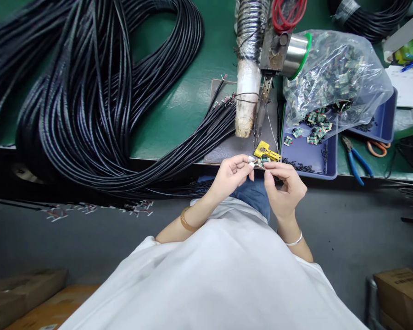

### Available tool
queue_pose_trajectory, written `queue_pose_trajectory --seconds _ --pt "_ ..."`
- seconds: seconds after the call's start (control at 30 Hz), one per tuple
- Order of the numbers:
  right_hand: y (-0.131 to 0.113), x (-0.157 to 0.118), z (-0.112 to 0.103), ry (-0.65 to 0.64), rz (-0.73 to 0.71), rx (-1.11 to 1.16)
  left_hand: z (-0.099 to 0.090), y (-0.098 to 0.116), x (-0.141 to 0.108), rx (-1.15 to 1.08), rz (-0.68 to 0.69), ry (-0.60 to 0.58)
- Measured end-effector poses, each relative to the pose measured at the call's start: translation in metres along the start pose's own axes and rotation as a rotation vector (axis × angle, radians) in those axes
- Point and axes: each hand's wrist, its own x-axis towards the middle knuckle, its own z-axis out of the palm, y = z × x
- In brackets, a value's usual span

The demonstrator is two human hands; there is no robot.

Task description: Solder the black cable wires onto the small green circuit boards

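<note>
A small green circuit board sits between my two hands, just in front of the bench edge. My left hand is closed in a pinch at the board's left side, where thin light wires show at the fingertips. On the other side, my right hand has thumb and fingers pinched at the board's right end. Fingertips partly cover both the wires and the board. Right behind them stands a yellow clip-like holder. Above it, a soldering iron points downward on its stand, beside a solder spool.
Black cables in a large bundle cover the left of the bench. A wrapped duct hangs beside the iron. At right are a blue tray, a plastic bag of circuit boards, pliers and orange-handled scissors.
</note>
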Motion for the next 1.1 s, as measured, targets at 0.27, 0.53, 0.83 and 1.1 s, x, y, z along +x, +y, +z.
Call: queue_pose_trajectory --seconds 0.27,0.53,0.83,1.1 --pt "0.012 0.001 0.001 0.107 0.103 0.039 0.001 0.001 0.003 0.013 -0.003 0.089" --pt "0.019 0.006 0.011 -0.038 -0.005 -0.062 0.0 0.003 0.013 0.07 0.129 0.093" --pt "0.021 0.017 0.017 -0.035 -0.22 -0.165 -0.001 0.009 0.023 0.108 0.217 0.115" --pt "0.026 0.025 0.017 -0.035 -0.194 -0.164 0.003 0.012 0.027 0.161 0.253 0.205"
